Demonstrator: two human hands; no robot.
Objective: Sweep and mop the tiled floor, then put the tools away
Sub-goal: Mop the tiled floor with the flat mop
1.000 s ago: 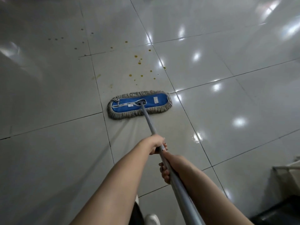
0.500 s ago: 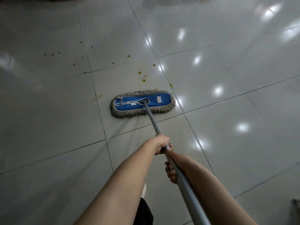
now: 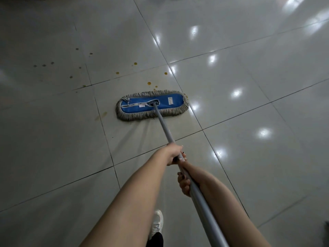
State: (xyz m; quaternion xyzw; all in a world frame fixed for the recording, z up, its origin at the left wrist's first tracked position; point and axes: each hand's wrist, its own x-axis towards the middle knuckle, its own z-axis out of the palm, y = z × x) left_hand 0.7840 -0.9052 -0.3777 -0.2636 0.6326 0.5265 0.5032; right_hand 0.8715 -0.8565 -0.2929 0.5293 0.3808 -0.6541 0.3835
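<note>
**Flat mop lying on the tiles, both hands gripping its pole**

The mop head (image 3: 152,105), blue on top with a grey-beige fringe all round, is lying flat on the tiled floor (image 3: 249,157), its long side running across the view. A small white label (image 3: 170,100) is showing on the blue cover toward the right end. The grey pole (image 3: 164,128) is rising from the middle of the mop head and slanting back toward the person.

The left hand (image 3: 175,154) is wrapping round the pole at the point nearer the mop head, fingers curled over the shaft. The right hand (image 3: 184,182) is gripping the pole just behind it, fingers curling under the shaft with dark nails showing.

Just beyond the mop head's far edge, yellow-brown spots (image 3: 149,83) are sitting on the tile, the nearest ones close against the fringe. More are scattering farther beyond the mop head and off to its far left, where they are looking darker. To the left of the mop head a faint yellowish smear (image 3: 101,115) is lying beside a grout line. Faint streaks (image 3: 142,134) are fanning out on the tile at the mop head's near side. To its right, bright reflections (image 3: 235,93) are gleaming on the glossy tiles. Well behind the mop head, below the left forearm, a white shoe (image 3: 157,222) is standing on the floor.
</note>
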